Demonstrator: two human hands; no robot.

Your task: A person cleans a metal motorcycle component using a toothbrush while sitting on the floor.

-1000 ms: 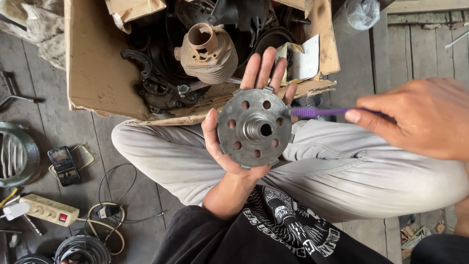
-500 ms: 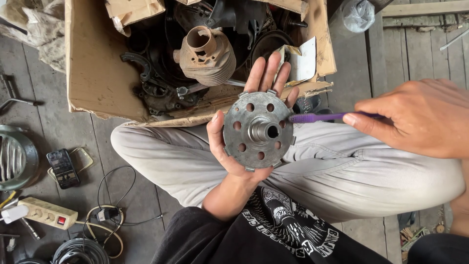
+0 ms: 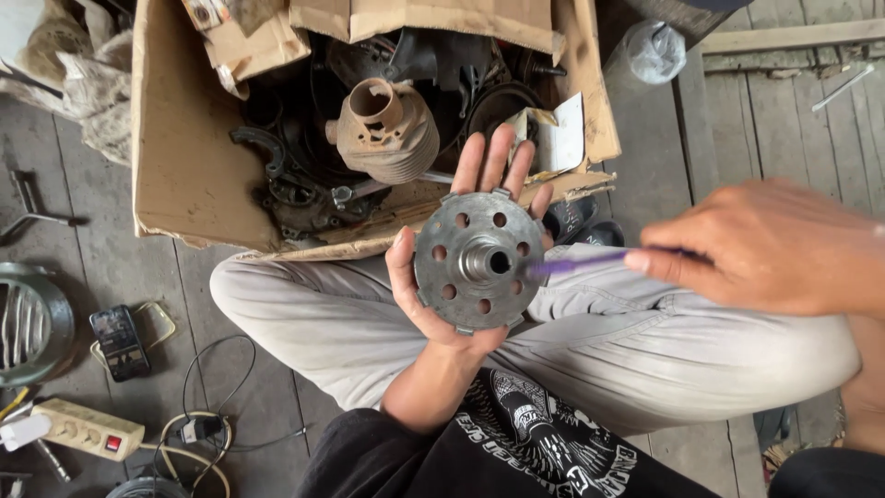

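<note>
A person sits cross-legged on a plank floor [image 3: 765, 120] w/ a torn cardboard box [image 3: 184, 157] of greasy engine parts just beyond the knees; a rusty finned cylinder [image 3: 385, 129] tops the heap inside. On the floor at the person's left lie a round metal grille [image 3: 28, 323], a power strip [image 3: 88, 429] w/ loose cable, and a phone [image 3: 118, 341]. Over the lap, the left hand [image 3: 442, 295] lies flat and open, palm up, fingers spread, cradling a drilled metal clutch hub [image 3: 477, 261], a disc w/ a ring of holes and a raised centre boss. The right hand [image 3: 774, 244], closed in a pinch on a purple brush handle [image 3: 581, 264], brings its blurred tip to the hub face just beside the boss. Step in hand appears to be cleaning or probing the hub's centre; any next stroke would need the palm kept level and the tip steered into the bore, not the outer holes.
</note>
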